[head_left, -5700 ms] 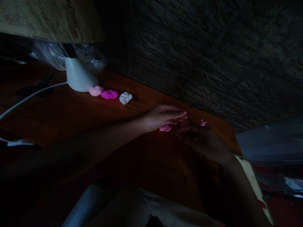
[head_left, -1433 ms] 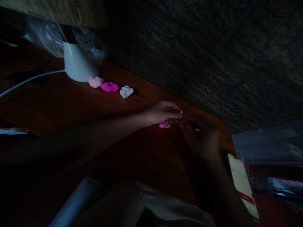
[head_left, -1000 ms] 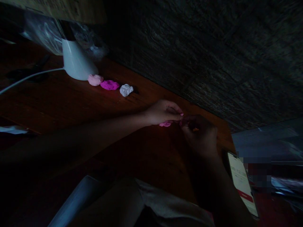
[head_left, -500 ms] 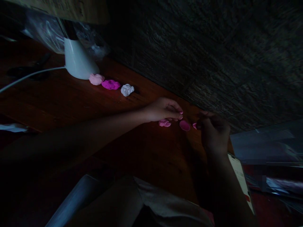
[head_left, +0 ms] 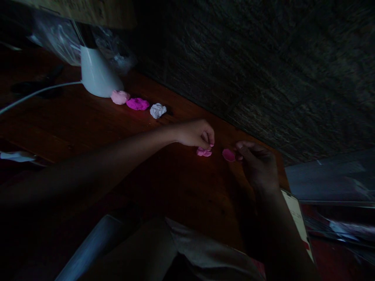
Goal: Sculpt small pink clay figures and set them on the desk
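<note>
My left hand [head_left: 195,133] is closed in a pinch, thumb and fingertips at the top of a pink lump of modelling clay [head_left: 204,152] on the wooden table. To its right lies a flat, roundish disc of pink clay [head_left: 228,155]. My right hand [head_left: 260,164] is beside the disc's right edge with its fingers curled together; what they hold, if anything, is hidden. Farther left sit a pale pink clay lump [head_left: 120,97], a bright magenta one [head_left: 138,104] and a white one [head_left: 158,111], in a row.
A white lamp base [head_left: 99,74] with a cable stands at the back left, clear plastic [head_left: 55,37] behind it. A dark stone-textured wall [head_left: 249,66] borders the table [head_left: 181,187]. Past my right wrist lies a phone or tablet [head_left: 294,210] with a lit screen.
My left hand has moved left and down, from above the disc onto the pink lump. My right hand has shifted left to the disc's edge; the small pink piece by its fingers no longer shows.
</note>
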Available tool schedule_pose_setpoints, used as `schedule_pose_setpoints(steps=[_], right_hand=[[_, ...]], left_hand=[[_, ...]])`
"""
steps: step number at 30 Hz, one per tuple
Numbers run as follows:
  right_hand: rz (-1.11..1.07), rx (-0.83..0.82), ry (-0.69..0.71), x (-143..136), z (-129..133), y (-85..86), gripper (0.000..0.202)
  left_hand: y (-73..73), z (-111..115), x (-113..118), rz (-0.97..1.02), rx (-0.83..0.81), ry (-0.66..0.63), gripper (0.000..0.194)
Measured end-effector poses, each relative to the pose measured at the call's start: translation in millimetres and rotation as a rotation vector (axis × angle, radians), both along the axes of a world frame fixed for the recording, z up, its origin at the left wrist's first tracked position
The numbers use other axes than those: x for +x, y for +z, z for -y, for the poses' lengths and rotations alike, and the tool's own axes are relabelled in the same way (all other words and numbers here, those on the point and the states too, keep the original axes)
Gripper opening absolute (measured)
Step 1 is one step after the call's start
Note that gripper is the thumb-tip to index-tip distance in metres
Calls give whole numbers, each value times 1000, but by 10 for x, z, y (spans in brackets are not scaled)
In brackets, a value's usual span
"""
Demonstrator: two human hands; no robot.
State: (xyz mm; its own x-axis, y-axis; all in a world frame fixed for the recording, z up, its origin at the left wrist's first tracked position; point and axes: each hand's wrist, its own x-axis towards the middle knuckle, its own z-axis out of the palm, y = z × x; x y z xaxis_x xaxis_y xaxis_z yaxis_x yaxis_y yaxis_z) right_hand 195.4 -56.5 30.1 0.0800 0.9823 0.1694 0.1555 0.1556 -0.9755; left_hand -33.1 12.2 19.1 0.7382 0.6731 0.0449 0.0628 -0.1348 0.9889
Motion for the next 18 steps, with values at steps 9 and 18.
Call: schedule_pose_setpoints(steps=[9,18], right_hand=[[65,-15,27,-26,8,16,25],[119,-15,33,-35,37,51,47]], left_hand=[[62,-8,11,-63,212,110,11],[60,91,141,157,11,179,15]])
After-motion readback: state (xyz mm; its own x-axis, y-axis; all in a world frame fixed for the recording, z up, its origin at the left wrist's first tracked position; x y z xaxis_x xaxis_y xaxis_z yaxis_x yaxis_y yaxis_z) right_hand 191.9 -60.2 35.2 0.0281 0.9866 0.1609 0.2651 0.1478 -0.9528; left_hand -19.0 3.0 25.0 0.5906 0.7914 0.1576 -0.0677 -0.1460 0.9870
